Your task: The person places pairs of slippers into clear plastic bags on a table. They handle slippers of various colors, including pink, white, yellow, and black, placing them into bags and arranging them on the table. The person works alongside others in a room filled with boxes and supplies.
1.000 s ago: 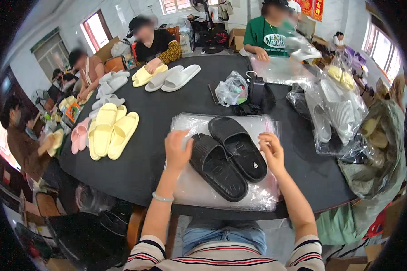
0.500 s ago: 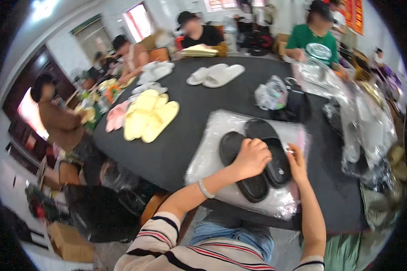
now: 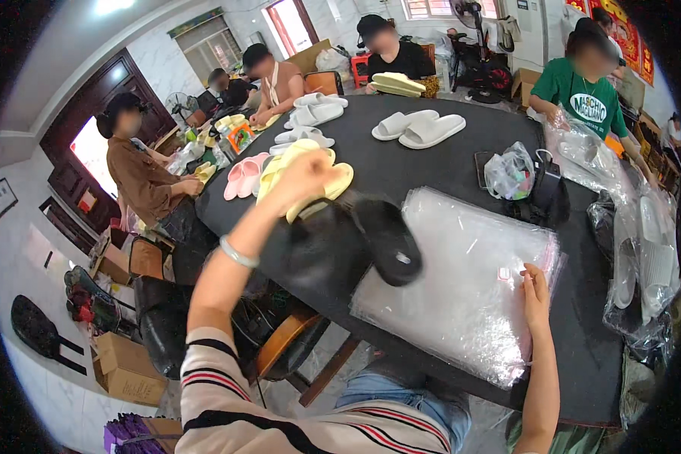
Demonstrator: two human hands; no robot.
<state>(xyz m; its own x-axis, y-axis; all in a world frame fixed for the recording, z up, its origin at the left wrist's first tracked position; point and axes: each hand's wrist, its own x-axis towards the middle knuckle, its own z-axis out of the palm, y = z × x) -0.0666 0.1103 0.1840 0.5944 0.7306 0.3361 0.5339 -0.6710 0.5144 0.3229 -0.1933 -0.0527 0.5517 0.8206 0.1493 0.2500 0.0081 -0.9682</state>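
Note:
My left hand [image 3: 310, 175] is raised over the yellow slippers [image 3: 339, 181], its fingers smeared by motion. Just below it is a pair of black slippers [image 3: 390, 240], also blurred, at the left edge of a stack of clear plastic bags [image 3: 461, 280]. Whether my left hand still touches the black pair cannot be made out. At the right side of the stack, my right hand [image 3: 536, 295] has its fingers together on the edge of the top bag, beside a small white label with a red border [image 3: 504, 274].
Pink slippers [image 3: 246, 175] and several grey ones [image 3: 314, 113] lie along the table's far left, with a grey pair [image 3: 418, 129] farther back. A small plastic bag [image 3: 509, 172] and a black object [image 3: 550, 189] stand beyond the stack. Bagged slippers [image 3: 649, 257] lie right. Several people work around the table.
The black slippers have gone from on top of the bags to their left side. My left hand has swung left and away from me. My right hand stays by the stack's right edge.

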